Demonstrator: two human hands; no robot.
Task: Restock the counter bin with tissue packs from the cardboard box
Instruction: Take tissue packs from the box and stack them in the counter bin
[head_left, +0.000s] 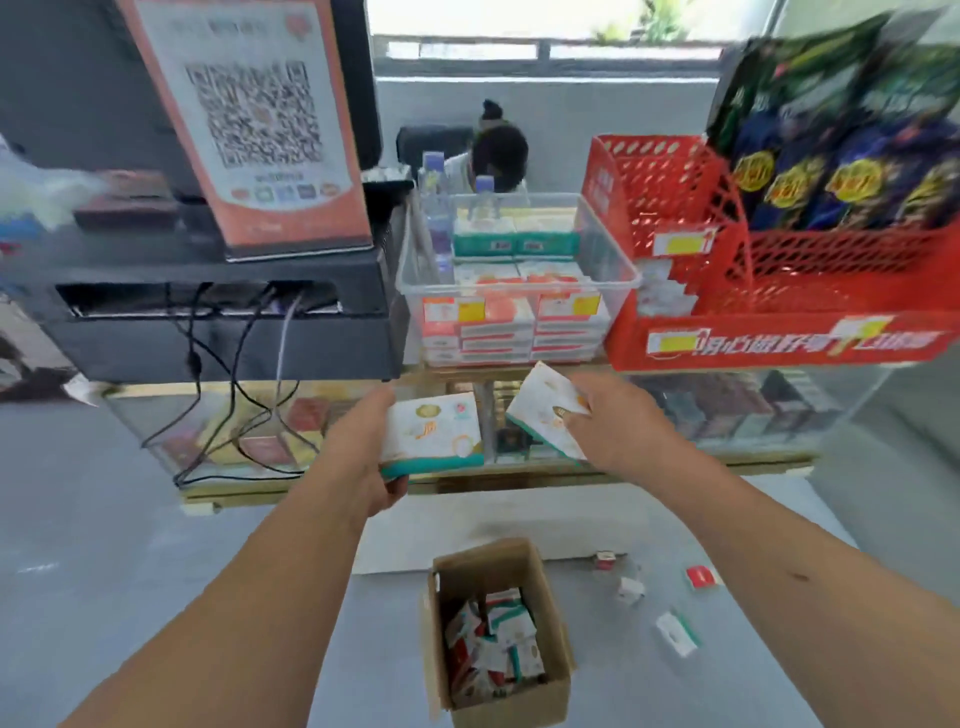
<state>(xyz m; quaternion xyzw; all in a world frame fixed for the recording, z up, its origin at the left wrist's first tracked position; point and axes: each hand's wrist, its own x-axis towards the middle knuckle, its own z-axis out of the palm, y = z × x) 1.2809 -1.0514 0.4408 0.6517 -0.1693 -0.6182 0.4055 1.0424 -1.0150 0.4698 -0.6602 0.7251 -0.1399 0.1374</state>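
My left hand (363, 447) grips a white tissue pack with a teal edge (436, 431), held flat below the counter's front edge. My right hand (608, 421) grips a second white and teal tissue pack (545, 405), tilted up toward the bin. The clear plastic counter bin (618, 260) stands on the glass counter just above both hands, stacked with red-edged packs in front and teal-edged packs behind. On the floor below, the open cardboard box (550, 566) holds several loose tissue packs (493, 644).
A red mesh basket (675, 187) with snack bags stands right of the bin. A black printer (218, 332) with cables and a QR code sign (249, 124) stand left. A few small packs (675, 631) lie on the floor. A person (498, 150) sits behind the counter.
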